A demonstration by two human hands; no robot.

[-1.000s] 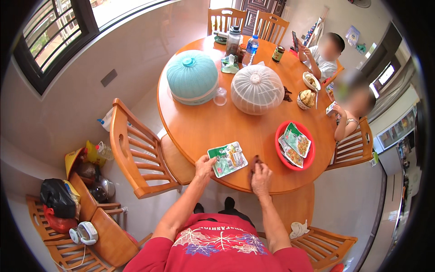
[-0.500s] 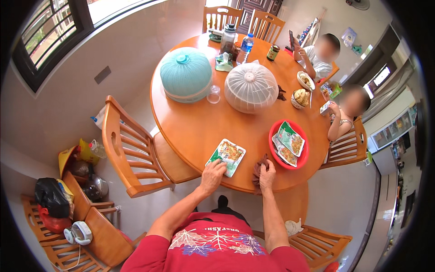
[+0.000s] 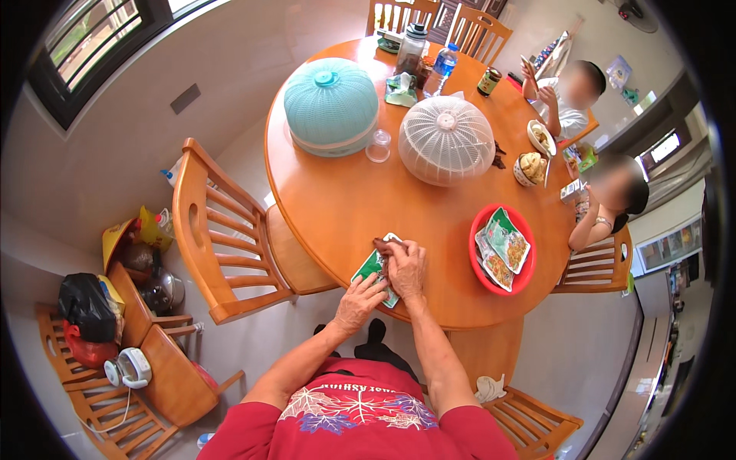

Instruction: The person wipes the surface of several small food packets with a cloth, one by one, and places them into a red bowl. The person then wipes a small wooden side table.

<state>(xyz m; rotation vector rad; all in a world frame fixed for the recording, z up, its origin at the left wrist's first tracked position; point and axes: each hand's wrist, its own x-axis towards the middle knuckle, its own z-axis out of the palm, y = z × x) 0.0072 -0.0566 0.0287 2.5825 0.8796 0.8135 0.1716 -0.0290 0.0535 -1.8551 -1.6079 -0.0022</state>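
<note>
A flat green and white food packet (image 3: 369, 266) lies near the front edge of the round wooden table, partly hidden beneath both hands. My left hand (image 3: 360, 304) rests on the packet's near left part with its fingers stretched out. Bunched under the fingers of my right hand (image 3: 408, 272) is a brown cloth (image 3: 388, 247), pressed against the packet's top. To the right stands a red plastic bowl (image 3: 477, 267) with similar packets (image 3: 507, 245) in it.
Blue (image 3: 331, 103) and white (image 3: 447, 142) mesh food covers stand farther back, with a clear plastic cup (image 3: 379, 146) between them. Bottles (image 3: 439, 70) stand behind. Two people (image 3: 575, 119) sit at right near bowls of food (image 3: 530, 169). A wooden chair (image 3: 222, 238) is at left.
My right hand has carried the brown cloth leftward from the table edge onto the packet. The left hand remains at the packet. The view has shifted slightly.
</note>
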